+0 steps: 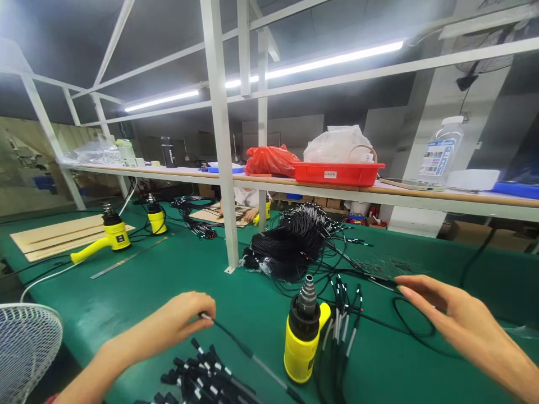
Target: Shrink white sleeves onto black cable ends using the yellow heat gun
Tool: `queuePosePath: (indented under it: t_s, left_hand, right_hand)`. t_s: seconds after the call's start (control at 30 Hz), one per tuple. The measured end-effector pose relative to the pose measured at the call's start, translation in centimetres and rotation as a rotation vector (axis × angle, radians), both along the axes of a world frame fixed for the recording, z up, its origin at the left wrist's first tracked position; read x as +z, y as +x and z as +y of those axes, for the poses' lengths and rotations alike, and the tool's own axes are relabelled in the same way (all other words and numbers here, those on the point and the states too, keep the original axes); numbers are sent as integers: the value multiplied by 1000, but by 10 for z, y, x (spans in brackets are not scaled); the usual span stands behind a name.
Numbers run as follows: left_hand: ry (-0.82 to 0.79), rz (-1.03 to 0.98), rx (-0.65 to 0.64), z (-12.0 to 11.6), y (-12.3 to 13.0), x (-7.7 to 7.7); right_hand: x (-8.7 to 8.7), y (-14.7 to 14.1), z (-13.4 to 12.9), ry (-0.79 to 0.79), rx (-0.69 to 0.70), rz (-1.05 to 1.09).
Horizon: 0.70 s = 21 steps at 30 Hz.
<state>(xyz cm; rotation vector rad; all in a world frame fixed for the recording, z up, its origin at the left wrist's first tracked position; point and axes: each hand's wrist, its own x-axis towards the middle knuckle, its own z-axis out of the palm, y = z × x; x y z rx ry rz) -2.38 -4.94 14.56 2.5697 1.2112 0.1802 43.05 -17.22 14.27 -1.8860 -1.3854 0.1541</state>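
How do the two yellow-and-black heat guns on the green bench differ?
The yellow-and-black heat gun by the hands stands among black cables, while the yellow-and-black heat gun further left stands near pale wooden boards. The nearer gun's handle shows only as a short stub pointing right; the farther gun's handle stretches out left. Both stand nozzle-up on the green bench.

Bright overhead light frm LED tube lamps (332, 60), soft glare on green bench mat (168, 331), faint shadows under shelf (421, 194). Strong wide-angle bend at edges: white shelf posts (219, 129) lean, right hand (463, 328) looks stretched; bg dimmer, less detail.
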Motion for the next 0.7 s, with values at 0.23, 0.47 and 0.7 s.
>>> queuePosePath:
  t_s: [0.23, 0.47, 0.7]
  left_hand:
    - [215, -149, -216, -61, 93, 72]
    - [401, -232, -274, -62, 153, 76]
    - [401, -244, -233, -53, 146, 64]
  right_hand:
    - [46, -88, -26, 147, 334, 40]
    - [56, -110, -15, -168, 678, 179]
    - [49, -96, 13, -114, 692, 363]
